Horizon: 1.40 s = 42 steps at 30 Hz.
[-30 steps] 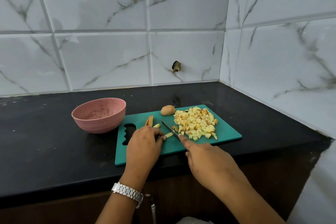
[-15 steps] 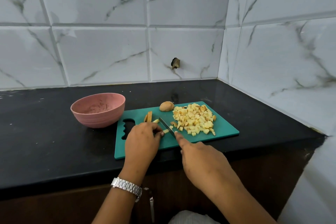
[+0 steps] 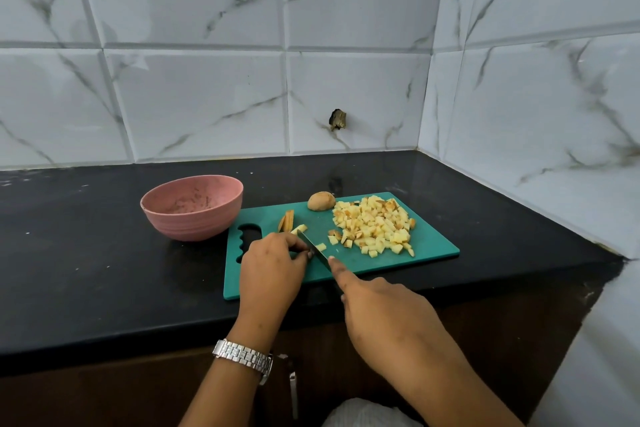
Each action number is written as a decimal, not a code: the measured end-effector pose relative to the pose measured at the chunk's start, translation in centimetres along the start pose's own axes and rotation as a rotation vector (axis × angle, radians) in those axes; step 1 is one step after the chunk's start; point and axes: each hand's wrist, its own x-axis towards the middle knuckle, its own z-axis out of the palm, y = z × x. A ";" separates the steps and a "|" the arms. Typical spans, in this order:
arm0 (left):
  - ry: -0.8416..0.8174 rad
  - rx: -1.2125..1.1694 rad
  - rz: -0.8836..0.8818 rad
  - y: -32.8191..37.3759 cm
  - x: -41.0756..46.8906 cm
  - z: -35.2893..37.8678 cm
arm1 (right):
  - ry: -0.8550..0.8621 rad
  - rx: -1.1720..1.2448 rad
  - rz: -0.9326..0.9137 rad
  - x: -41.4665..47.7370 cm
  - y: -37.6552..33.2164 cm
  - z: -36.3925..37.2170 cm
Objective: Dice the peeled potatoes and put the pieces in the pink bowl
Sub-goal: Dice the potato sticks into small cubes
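The single head-worn camera looks forward and down, close over the black counter (image 3: pixel 86 253).

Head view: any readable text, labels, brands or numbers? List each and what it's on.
None: no readable text anywhere in this view.
pink bowl: plain, no mark.
green cutting board: no label or brand shows.
knife: too little of the blade shows to tell whether it has a stamp.
wristwatch: only the metal band shows, the dial is hidden.
wall tiles: grey veining only.
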 end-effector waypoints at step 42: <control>0.047 -0.189 -0.067 0.4 2.7 0.2 | 0.051 0.157 -0.051 0.3 2.1 -2.2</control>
